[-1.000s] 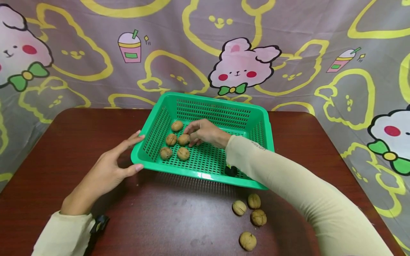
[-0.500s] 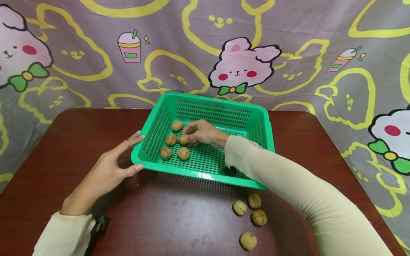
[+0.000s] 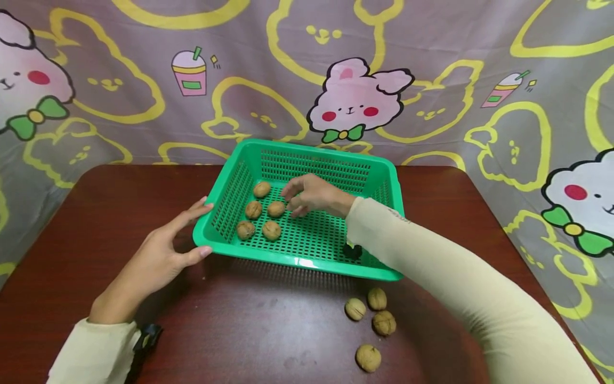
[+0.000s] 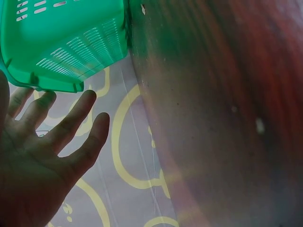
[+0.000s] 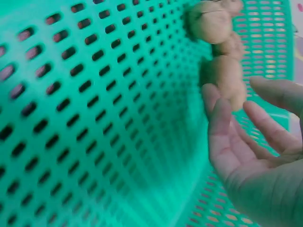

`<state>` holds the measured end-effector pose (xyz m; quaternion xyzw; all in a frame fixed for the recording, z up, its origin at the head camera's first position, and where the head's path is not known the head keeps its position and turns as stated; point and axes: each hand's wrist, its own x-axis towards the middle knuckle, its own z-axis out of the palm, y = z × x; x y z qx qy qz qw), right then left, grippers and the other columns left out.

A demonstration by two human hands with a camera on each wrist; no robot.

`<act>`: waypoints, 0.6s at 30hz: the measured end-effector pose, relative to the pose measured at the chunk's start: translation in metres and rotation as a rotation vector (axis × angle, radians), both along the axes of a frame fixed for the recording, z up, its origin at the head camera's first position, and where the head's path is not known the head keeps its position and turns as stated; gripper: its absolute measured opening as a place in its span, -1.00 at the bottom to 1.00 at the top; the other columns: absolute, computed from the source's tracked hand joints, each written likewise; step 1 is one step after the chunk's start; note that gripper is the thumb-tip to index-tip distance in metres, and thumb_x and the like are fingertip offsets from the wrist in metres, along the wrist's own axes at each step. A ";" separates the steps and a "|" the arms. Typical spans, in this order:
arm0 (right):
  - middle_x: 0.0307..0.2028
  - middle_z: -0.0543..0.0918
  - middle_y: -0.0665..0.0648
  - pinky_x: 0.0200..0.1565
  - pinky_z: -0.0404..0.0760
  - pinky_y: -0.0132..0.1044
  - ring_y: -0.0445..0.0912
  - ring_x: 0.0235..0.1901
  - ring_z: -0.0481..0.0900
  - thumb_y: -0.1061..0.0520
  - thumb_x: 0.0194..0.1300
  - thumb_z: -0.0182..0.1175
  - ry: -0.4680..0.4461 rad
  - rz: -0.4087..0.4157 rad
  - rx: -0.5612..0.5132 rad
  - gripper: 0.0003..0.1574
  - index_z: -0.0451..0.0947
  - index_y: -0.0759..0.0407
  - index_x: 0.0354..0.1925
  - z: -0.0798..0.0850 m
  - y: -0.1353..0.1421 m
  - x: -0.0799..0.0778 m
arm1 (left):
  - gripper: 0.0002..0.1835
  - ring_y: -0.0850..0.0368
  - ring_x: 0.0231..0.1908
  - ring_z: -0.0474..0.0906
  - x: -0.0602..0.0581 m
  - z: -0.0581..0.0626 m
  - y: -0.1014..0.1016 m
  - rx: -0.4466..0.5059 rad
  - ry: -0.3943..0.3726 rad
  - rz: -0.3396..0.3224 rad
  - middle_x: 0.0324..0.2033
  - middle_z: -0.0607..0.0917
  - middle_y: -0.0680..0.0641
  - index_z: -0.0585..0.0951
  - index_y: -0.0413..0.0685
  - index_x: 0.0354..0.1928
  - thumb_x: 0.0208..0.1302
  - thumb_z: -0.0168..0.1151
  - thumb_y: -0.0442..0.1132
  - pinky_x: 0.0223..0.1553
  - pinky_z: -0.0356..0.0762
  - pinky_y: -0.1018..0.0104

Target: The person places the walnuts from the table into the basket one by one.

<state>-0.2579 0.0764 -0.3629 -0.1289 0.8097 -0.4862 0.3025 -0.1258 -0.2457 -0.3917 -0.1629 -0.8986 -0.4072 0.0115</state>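
Observation:
A green plastic basket (image 3: 299, 262) with slotted walls holds several walnuts in its left half. My right hand (image 3: 318, 194) is inside the basket, its fingers loosely bent and apart, just right of the nearest walnut (image 3: 275, 209). A narrow gap shows between that walnut and the fingertips in the head view. In the right wrist view the right hand (image 5: 258, 146) has nothing between thumb and fingers. My left hand (image 3: 160, 250) touches the basket's left rim with thumb and fingertips. Its fingers look spread and mostly straight in the left wrist view, beside the basket (image 4: 71, 52).
Several more walnuts lie on the dark reddish table (image 3: 230, 330) in front of the basket's right corner, one of them (image 3: 368, 358) nearer the front. A patterned cloth (image 3: 268, 64) hangs behind the table and along its right side.
My right hand has let go of the walnut and drawn back slightly to the right; the walnut stays on the basket floor. The left hand keeps its place. The head view has shifted a little.

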 end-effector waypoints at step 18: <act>0.06 0.76 0.15 0.01 0.75 -0.08 0.10 -0.12 0.81 0.13 0.45 0.33 0.191 -0.015 -0.054 -0.62 0.65 0.05 0.19 0.091 0.113 0.119 | -0.07 -0.41 0.52 0.23 -0.001 -0.001 -0.002 -0.013 0.005 -0.004 0.65 0.18 0.09 0.27 0.36 0.61 0.27 0.53 -0.23 0.26 0.32 -0.53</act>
